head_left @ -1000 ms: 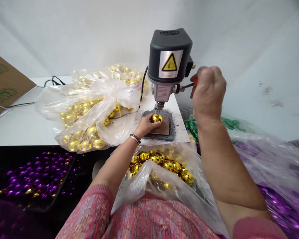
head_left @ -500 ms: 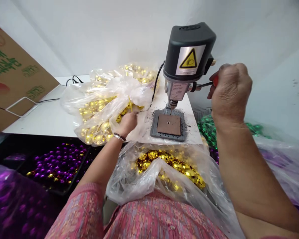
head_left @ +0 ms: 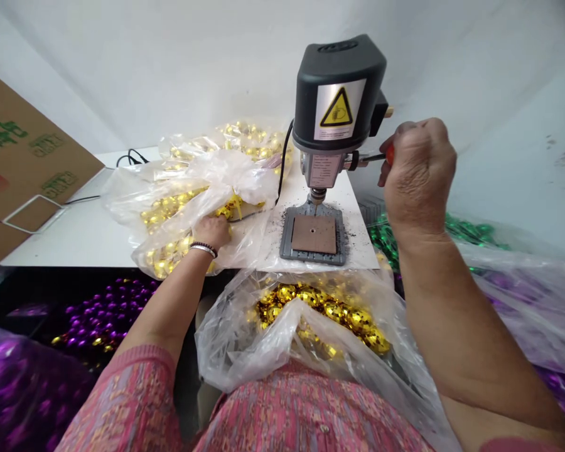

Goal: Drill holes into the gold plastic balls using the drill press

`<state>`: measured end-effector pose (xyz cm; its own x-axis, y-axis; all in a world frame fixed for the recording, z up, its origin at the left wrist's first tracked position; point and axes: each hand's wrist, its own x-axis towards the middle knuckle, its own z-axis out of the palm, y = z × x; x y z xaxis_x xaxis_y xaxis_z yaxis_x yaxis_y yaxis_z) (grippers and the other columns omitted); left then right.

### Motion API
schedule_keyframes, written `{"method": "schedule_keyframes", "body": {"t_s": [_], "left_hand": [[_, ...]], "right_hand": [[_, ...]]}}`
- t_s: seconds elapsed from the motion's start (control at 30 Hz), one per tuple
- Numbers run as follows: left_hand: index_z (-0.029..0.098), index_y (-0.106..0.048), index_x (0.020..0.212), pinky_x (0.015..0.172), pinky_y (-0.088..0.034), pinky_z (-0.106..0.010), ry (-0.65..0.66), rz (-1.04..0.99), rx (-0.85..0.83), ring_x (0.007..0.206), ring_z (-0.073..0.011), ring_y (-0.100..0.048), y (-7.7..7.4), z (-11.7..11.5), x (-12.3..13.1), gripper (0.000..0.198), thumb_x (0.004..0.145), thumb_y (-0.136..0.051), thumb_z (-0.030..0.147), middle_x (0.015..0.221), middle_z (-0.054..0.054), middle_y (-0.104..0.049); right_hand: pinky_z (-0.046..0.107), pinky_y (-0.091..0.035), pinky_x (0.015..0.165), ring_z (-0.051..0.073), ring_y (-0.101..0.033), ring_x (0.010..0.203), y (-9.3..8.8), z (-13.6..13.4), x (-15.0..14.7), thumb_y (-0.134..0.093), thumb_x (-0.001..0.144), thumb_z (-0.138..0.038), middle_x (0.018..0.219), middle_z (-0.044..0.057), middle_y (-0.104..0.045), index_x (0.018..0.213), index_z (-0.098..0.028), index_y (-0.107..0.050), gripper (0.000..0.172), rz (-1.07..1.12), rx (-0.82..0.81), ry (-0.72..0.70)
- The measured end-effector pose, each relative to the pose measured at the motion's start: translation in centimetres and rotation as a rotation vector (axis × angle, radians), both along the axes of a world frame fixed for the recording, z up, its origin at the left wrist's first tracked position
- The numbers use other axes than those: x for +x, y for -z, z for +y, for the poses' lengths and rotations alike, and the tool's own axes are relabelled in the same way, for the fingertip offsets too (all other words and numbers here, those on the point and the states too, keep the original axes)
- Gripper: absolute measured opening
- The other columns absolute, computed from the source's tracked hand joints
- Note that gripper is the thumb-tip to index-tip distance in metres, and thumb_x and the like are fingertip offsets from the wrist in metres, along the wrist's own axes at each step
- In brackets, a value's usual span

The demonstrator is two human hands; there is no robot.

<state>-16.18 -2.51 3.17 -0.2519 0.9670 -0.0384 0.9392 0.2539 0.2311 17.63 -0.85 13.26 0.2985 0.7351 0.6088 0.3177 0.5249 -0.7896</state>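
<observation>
A white table [head_left: 75, 235] stands against a white wall and carries 1 small bench drill press [head_left: 335, 107]. The right hand [head_left: 417, 172] is fisted around the red-tipped feed lever [head_left: 374, 157], positioned to control the spindle. The left hand [head_left: 213, 231] reaches into the open bag of gold balls [head_left: 169, 207] beside the base plate [head_left: 313, 235], fingers curled; contents of the grasp cannot be determined. The plate is unloaded.

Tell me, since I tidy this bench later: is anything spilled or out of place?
Yes. Dark grit is scattered over the white sheet around the drill press base, thickest at its left and right edges. Nothing lies on the brown pad. The left hand is in the bag of gold balls; the right hand grips the lever.
</observation>
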Motion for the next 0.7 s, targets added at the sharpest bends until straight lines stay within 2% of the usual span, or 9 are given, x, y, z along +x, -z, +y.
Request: {"method": "schedule_keyframes", "body": {"t_s": [0.07,0.1,0.17,0.23,0.3,0.4,0.47,0.57,0.7], "left_hand": [[0.016,-0.069,0.102,0.088,-0.049,-0.037,0.016,0.018,0.003,0.102,-0.0328,-0.065,-1.0,-0.1,1.0,0.038,0.066,-0.077,0.028,0.092,-0.012,-0.071],[0.017,-0.069,0.110,0.084,-0.049,-0.035,0.054,-0.076,0.017,0.097,-0.0291,-0.066,-1.6,-0.2,1.6,0.045,0.068,-0.076,0.031,0.096,-0.011,-0.072],[0.020,-0.063,0.130,0.075,-0.050,-0.030,0.141,-0.452,0.037,0.086,-0.0210,-0.067,-2.4,-0.6,3.2,0.059,0.074,-0.072,0.037,0.100,-0.007,-0.072],[0.022,-0.054,0.142,0.065,-0.048,-0.026,0.171,-0.882,-0.018,0.075,-0.0149,-0.065,-2.7,-1.0,4.9,0.071,0.075,-0.071,0.039,0.100,-0.006,-0.071],[0.024,-0.054,0.142,0.058,-0.045,-0.023,0.147,-1.217,-0.091,0.066,-0.0112,-0.062,-2.3,-1.4,6.5,0.071,0.075,-0.073,0.038,0.099,-0.006,-0.071],[0.026,-0.060,0.131,0.056,-0.046,-0.022,0.090,-1.506,-0.156,0.066,-0.0106,-0.063,-0.9,-1.6,8.5,0.053,0.080,-0.071,0.038,0.102,-0.006,-0.071],[0.027,-0.060,0.128,0.060,-0.050,-0.023,0.031,-1.599,-0.183,0.075,-0.0134,-0.067,0.0,-1.5,9.5,0.044,0.087,-0.066,0.039,0.107,-0.007,-0.072],[0.028,-0.056,0.131,0.064,-0.053,-0.025,-0.062,-1.635,-0.215,0.081,-0.0159,-0.071,0.7,-0.9,10.7,0.040,0.092,-0.060,0.036,0.108,-0.007,-0.072],[0.023,-0.056,0.130,0.065,-0.053,-0.024,-0.054,-1.514,-0.180,0.078,-0.0133,-0.068,1.3,0.2,12.0,0.048,0.084,-0.067,0.026,0.107,-0.006,-0.071]], "right_hand": [[0.026,-0.039,0.069,0.008,-0.039,0.066,0.2,0.0,0.0,-0.036,0.100,-0.022,0.070,-0.003,-0.044,0.076,-0.022,-0.035,0.024,-0.003,0.005,-0.001],[0.026,-0.040,0.070,0.008,-0.039,0.066,0.2,0.0,-0.1,-0.035,0.100,-0.022,0.071,-0.003,-0.044,0.076,-0.022,-0.035,0.024,-0.009,0.006,0.003],[0.026,-0.040,0.070,0.008,-0.039,0.066,0.3,0.0,-0.1,-0.035,0.101,-0.024,0.071,-0.003,-0.045,0.076,-0.022,-0.035,0.025,-0.019,0.011,0.008],[0.026,-0.041,0.071,0.008,-0.040,0.066,0.3,0.0,-0.1,-0.036,0.101,-0.027,0.071,-0.003,-0.045,0.077,-0.022,-0.034,0.025,-0.018,0.014,0.003],[0.025,-0.041,0.070,0.008,-0.040,0.066,0.3,0.0,-0.1,-0.039,0.101,-0.029,0.071,-0.003,-0.045,0.077,-0.022,-0.034,0.026,-0.016,0.005,-0.005],[0.026,-0.041,0.070,0.008,-0.041,0.066,0.2,-0.2,0.1,-0.040,0.102,-0.034,0.070,-0.003,-0.046,0.077,-0.022,-0.037,0.027,-0.030,-0.009,-0.017],[0.026,-0.043,0.071,0.009,-0.043,0.067,0.2,-0.2,0.2,-0.040,0.102,-0.036,0.071,-0.002,-0.047,0.078,-0.022,-0.038,0.028,-0.050,-0.004,-0.033],[0.026,-0.045,0.070,0.009,-0.044,0.067,0.3,-0.2,0.4,-0.038,0.103,-0.042,0.070,-0.002,-0.046,0.077,-0.023,-0.037,0.031,-0.074,-0.004,-0.052],[0.026,-0.046,0.070,0.009,-0.044,0.065,0.3,-0.3,0.4,-0.037,0.103,-0.046,0.069,-0.003,-0.044,0.077,-0.023,-0.037,0.034,-0.072,-0.024,-0.055]]}}
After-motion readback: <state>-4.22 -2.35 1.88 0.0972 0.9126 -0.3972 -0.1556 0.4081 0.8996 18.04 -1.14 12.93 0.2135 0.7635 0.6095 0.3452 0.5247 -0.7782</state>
